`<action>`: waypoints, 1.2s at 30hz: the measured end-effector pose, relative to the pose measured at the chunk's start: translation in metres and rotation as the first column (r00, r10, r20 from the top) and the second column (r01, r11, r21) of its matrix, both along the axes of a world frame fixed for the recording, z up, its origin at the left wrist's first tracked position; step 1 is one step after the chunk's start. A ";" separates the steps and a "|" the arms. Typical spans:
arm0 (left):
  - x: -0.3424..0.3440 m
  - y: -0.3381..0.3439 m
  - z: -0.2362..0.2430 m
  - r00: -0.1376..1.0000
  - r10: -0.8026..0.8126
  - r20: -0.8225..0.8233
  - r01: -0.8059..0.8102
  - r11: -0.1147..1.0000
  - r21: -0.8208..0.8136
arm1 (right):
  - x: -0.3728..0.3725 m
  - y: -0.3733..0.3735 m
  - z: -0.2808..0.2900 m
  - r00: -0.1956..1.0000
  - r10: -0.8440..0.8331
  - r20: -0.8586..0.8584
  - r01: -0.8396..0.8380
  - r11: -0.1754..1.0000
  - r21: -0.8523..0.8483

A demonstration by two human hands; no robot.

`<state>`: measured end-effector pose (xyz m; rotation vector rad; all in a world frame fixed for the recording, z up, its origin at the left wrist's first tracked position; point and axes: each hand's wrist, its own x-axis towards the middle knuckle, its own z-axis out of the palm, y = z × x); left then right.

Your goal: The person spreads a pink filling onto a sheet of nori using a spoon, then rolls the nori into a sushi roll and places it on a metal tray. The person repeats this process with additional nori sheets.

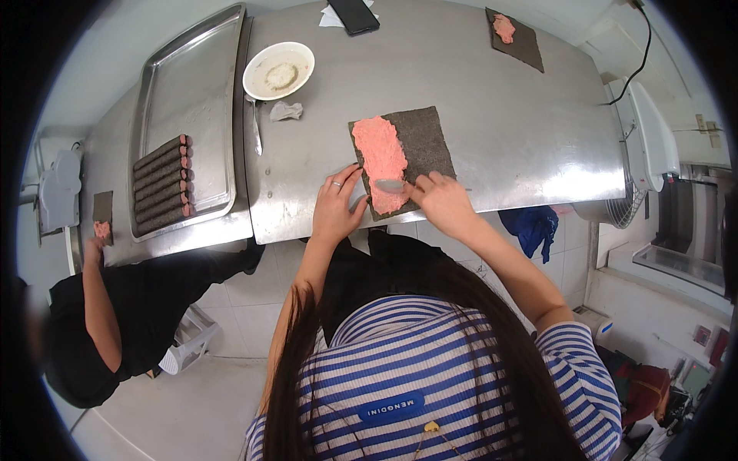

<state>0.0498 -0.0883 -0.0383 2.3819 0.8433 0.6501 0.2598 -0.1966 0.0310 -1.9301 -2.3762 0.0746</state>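
Observation:
A dark seaweed sheet (423, 138) lies on the steel table, with pink paste (377, 146) spread over its left part. My right hand (442, 201) grips a metal spoon (389, 186) whose head rests on the paste near the sheet's lower end. My left hand (338, 200) is beside the sheet's lower left, fingers apart, fingertips touching its edge. A white bowl of liquid (260, 81) stands at the back left, with a crumpled pale scrap (285, 111) and a metal utensil (256, 131) near it.
A steel tray (181, 73) holds several dark rolls (159, 184) at the left. A co-worker (104, 323) touches a small sheet with paste there. Another pasted sheet (523, 50) lies back right, a phone (355, 14) at the back. An appliance (642, 134) stands beyond the table's right end.

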 end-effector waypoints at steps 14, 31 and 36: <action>-0.003 0.001 -0.003 1.000 -0.006 -0.001 0.006 1.000 -0.016 | -0.030 -0.030 0.001 0.998 0.040 -0.042 -0.044 0.993 -0.109; 0.004 0.000 -0.004 0.998 -0.059 -0.014 0.059 0.998 -0.009 | -0.002 -0.033 -0.004 0.926 -0.110 -0.362 0.112 0.994 -0.014; 0.001 0.001 -0.004 0.998 -0.061 -0.017 0.061 0.998 -0.013 | -0.003 -0.036 -0.003 0.937 -0.144 -0.318 0.147 0.989 -0.014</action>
